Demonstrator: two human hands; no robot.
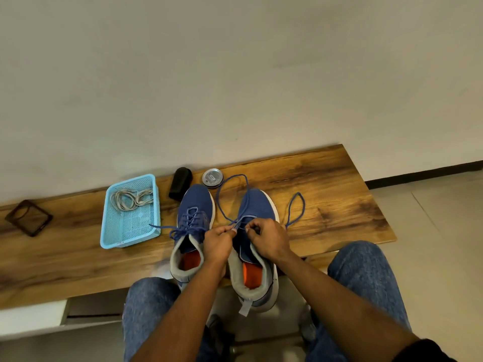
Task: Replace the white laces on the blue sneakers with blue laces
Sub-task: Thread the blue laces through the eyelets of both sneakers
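Observation:
Two blue sneakers stand side by side on the wooden table (326, 178), toes pointing away from me. The left sneaker (194, 205) is laced and tied with a blue lace (183, 228). Over the right sneaker (257, 205) my left hand (218, 242) pinches one end of a second blue lace (222, 202) near the eyelets. My right hand (268, 237) grips the other part of that lace, which loops out to the right (296, 207). The white laces (130, 199) lie bundled in a light blue basket (115, 233).
Behind the shoes stand a black shoe brush (180, 182) and a round tin (213, 178). A dark square frame (28, 218) lies at the table's left. My knees in jeans (366, 270) sit under the table's front edge. A white wall rises behind.

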